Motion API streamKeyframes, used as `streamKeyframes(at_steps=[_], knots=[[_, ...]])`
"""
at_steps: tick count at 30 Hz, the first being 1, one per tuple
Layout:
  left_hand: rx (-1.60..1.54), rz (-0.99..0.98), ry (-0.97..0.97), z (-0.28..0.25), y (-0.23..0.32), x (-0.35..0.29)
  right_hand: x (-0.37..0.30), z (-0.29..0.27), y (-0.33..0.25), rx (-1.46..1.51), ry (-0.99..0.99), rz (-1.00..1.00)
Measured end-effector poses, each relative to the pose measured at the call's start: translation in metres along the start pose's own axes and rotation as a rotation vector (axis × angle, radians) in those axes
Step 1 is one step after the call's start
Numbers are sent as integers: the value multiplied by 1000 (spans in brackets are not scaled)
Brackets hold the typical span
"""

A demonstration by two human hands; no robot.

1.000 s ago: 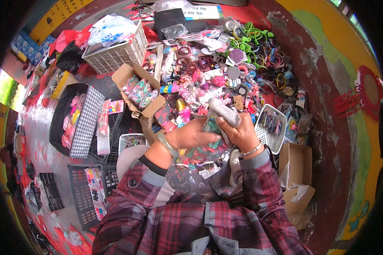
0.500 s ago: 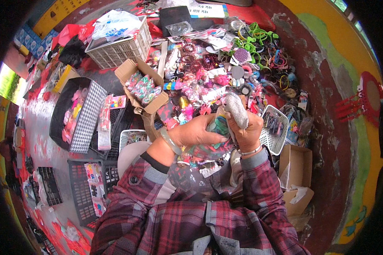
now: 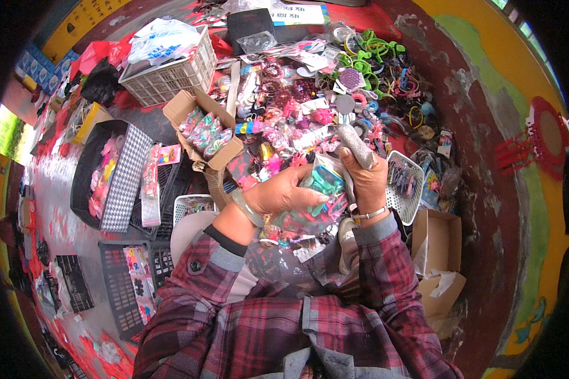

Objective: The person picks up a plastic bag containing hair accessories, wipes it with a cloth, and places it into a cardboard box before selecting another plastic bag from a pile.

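My left hand [image 3: 291, 192] is closed on the side of a clear plastic bag [image 3: 327, 180], its thumb lying across the front. Small green and pink pieces fill the bag, too jumbled to name. My right hand [image 3: 368, 183] grips a silver-grey, speckled, elongated thing [image 3: 356, 146] with a rounded top, thumb pressed along it. It stands tilted against the bag's right side, and its lower end is hidden by my fingers. Below the bag, more colourful small pieces and a white card [image 3: 308, 251] lie between my legs.
Ahead spreads a pile of hair accessories [image 3: 291, 120], with green hoops [image 3: 368, 54] at its far right. An open cardboard box [image 3: 227, 151] of bagged pieces and a white basket [image 3: 189, 206] stand left; another white basket [image 3: 412, 208] and an empty carton [image 3: 439, 243] stand right.
The bag's green contents show more plainly now, as the speckled thing has tipped to the right, off the bag's front. Both hands keep their grip; the view has shifted slightly.
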State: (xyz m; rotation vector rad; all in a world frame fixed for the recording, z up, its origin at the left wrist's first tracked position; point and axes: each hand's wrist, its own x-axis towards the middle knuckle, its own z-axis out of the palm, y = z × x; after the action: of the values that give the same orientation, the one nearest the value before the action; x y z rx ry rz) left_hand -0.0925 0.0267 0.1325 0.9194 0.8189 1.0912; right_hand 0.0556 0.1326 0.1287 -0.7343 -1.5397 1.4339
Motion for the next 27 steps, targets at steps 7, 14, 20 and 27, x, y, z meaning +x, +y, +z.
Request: streamKeyframes(at_steps=[7,14,20,27], knots=[[-65,103,168,-11,0,-13,31,-55,1,368,309,118],[-570,271,413,-8,3,-7,18,-30,-16,860,-109,183],[-75,417,496,-5,-12,11,-10,23,-10,383,-173,115],[161,526,549,-5,-25,18,-14,34,21,-67,-160,-160]])
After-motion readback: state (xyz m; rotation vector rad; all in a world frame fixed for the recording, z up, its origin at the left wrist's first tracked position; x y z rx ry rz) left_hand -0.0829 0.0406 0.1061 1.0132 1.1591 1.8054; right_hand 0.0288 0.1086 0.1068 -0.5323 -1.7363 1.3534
